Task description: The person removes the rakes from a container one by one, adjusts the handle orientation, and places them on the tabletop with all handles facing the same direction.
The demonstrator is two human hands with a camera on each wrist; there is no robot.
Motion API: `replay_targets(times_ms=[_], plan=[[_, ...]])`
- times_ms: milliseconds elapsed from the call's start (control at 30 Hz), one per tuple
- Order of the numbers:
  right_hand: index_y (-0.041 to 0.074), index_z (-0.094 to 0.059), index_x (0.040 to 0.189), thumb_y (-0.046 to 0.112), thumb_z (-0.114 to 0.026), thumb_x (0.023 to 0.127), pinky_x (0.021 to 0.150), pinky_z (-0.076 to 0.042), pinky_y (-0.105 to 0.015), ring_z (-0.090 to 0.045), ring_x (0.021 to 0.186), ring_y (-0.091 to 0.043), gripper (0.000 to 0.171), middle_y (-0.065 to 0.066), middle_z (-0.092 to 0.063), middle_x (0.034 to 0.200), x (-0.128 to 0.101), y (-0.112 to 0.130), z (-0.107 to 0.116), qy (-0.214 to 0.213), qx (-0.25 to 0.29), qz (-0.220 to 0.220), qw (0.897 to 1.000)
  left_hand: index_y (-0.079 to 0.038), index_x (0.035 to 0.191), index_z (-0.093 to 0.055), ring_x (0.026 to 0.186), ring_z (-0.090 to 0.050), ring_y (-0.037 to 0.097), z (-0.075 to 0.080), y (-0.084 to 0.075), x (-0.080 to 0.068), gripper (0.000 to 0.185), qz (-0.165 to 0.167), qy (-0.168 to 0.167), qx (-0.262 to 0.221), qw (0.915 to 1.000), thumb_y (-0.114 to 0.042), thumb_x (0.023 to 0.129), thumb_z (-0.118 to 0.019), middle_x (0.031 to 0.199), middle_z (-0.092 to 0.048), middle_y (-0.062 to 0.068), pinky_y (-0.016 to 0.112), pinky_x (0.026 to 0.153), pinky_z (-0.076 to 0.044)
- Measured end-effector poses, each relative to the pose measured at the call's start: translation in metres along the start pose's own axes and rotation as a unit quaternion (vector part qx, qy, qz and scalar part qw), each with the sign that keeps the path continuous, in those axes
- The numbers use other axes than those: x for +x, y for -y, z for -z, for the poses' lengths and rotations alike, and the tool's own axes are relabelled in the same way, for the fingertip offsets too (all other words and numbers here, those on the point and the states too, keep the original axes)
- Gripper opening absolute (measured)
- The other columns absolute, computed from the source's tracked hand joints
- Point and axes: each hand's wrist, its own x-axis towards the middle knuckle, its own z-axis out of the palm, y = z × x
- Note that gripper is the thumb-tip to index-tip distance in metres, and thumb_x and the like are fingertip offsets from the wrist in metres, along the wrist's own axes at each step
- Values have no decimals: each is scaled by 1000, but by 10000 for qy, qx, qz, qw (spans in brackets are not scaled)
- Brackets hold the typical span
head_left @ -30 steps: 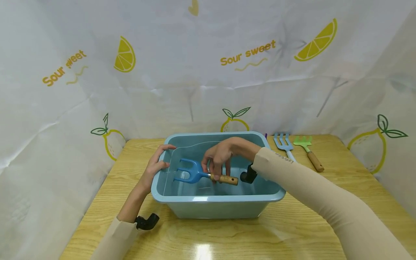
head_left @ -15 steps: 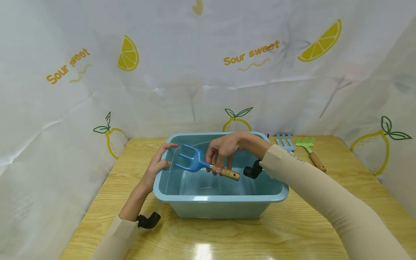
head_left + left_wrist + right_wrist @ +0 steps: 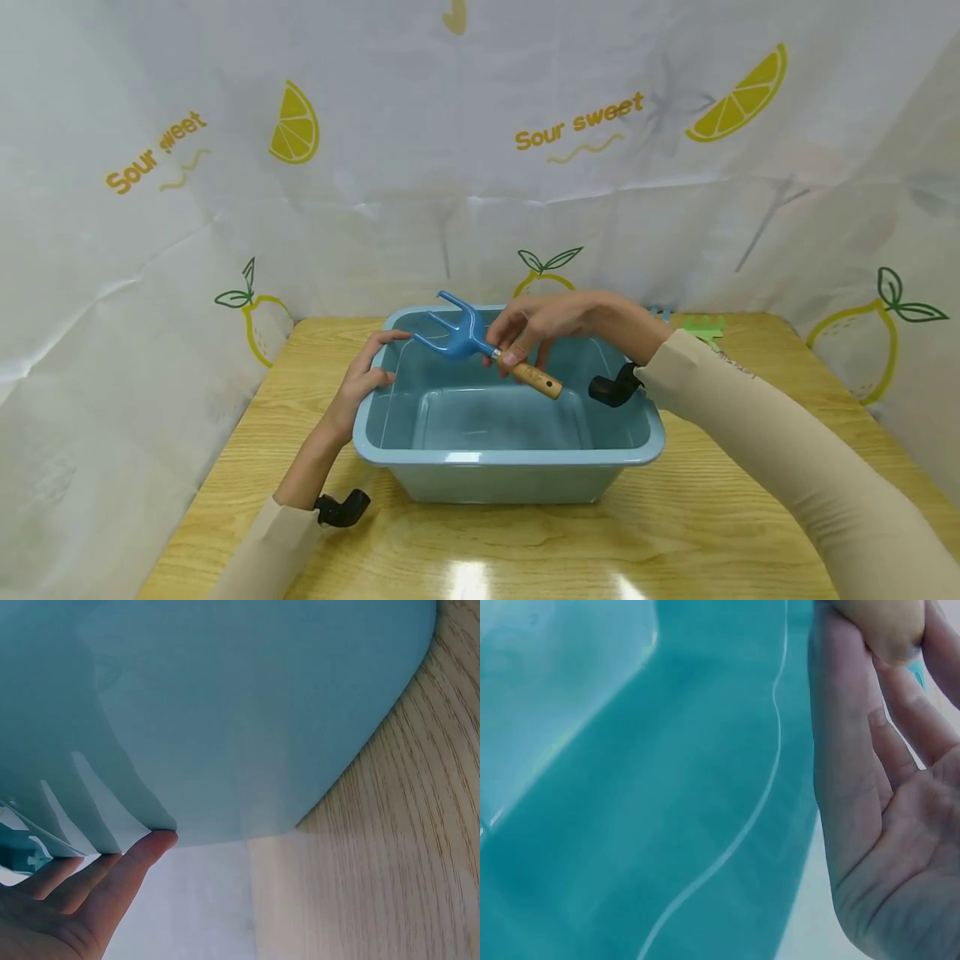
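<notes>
In the head view, my right hand (image 3: 558,321) pinches the wooden handle of a blue three-tined garden hand fork (image 3: 467,337) near its metal collar. The fork is tilted above the back left part of a light blue plastic tub (image 3: 510,457), its tines pointing left and up. My left hand (image 3: 358,390) grips the tub's left rim. The left wrist view shows the left fingers (image 3: 124,881) against the tub's outer wall. In the right wrist view, the butt of the wooden handle (image 3: 892,626) shows beside the fingers, with the tub's inner wall behind.
Behind the right sleeve, a green hand rake (image 3: 703,327) and the tips of a pale blue fork (image 3: 660,313) lie on the wooden table (image 3: 420,550). A lemon-print curtain (image 3: 420,167) hangs along the back and sides. Wrist cameras (image 3: 615,387) stick out from both sleeves.
The right hand has lifted the fork from low inside the tub to rim height and moved slightly right, the tines tilting upward. My left hand keeps its place on the rim.
</notes>
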Motion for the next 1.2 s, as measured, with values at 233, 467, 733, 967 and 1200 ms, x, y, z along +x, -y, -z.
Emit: replay_targets(times_ms=[233,467,733,967,1200], plan=[[5,-67,122,18,-63,101,82,-59,-45,-69,106,-30,25,-13,-72,116,-31,-2,15,-692,445,107,9966,-9,148,-40,133,-44,54,0,-1,0,63,-27,62,-67,10000,-14,85,-42,159,-29,22,64,90,-55],[5,-61,132,19,-54,106,88,-58,-52,-70,103,-35,30,-11,-72,110,-62,-9,30,-1199,837,293,9888,-7,147,-40,135,-40,53,2,1,-1,62,-82,72,-166,9998,-14,86,-42,161,-26,20,63,91,-52],[5,-59,120,16,-54,106,83,-61,-48,-72,99,-29,18,-9,-74,109,-110,-27,47,-1861,1250,370,9738,-6,147,-41,133,-42,52,0,0,-2,63,-42,55,-167,9998,-13,85,-42,161,-27,22,58,88,-55],[13,-58,110,15,-51,107,83,-61,-43,-72,101,-19,8,0,-71,107,-150,-70,54,-2309,1133,278,9660,-7,147,-40,136,-39,51,2,2,-3,62,-36,69,-215,9997,-13,85,-42,163,-24,19,57,89,-54],[17,-56,116,15,-47,109,85,-61,-42,-73,98,-15,12,5,-74,106,-182,-124,56,-2566,1418,-39,9560,-10,148,-41,134,-42,53,1,2,-3,62,-28,95,-225,9997,-14,85,-42,163,-25,18,58,87,-55]])
